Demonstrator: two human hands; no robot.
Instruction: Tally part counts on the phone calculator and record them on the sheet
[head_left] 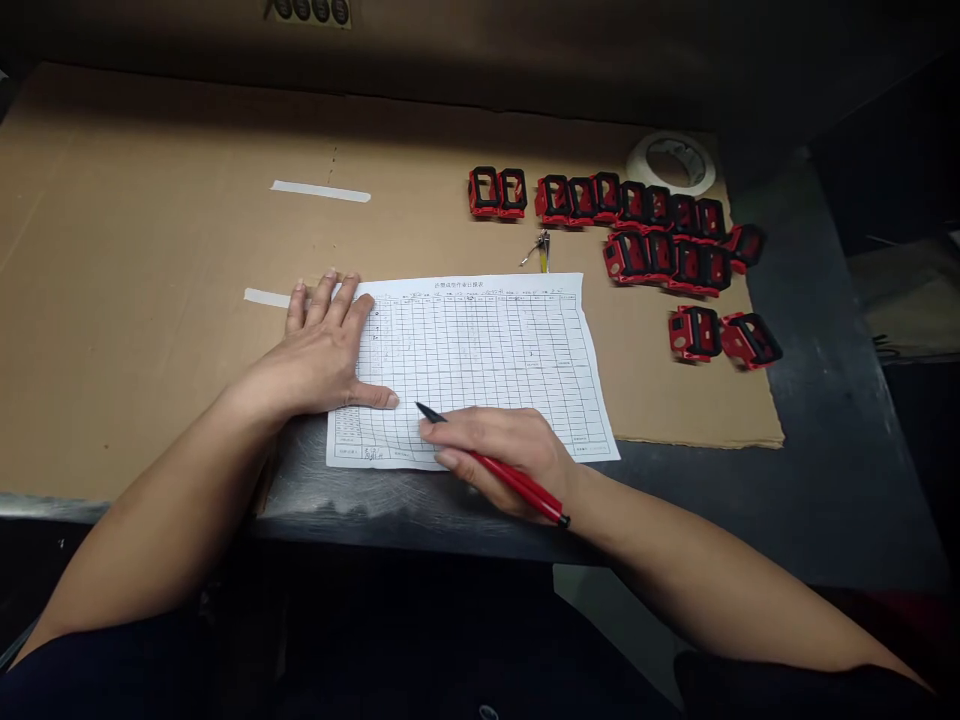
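Observation:
A white printed form sheet with a grid lies near the bench's front edge. My left hand rests flat on its left edge, fingers stretched out. My right hand lies on the sheet's lower edge, fingers closed on a red pen with a black tip. The tip touches the lower part of the grid.
Brown cardboard covers the dark bench. Several red and black plastic parts sit in rows at the right rear, two more nearer. A tape roll, a small metal piece and tape strips lie behind the sheet.

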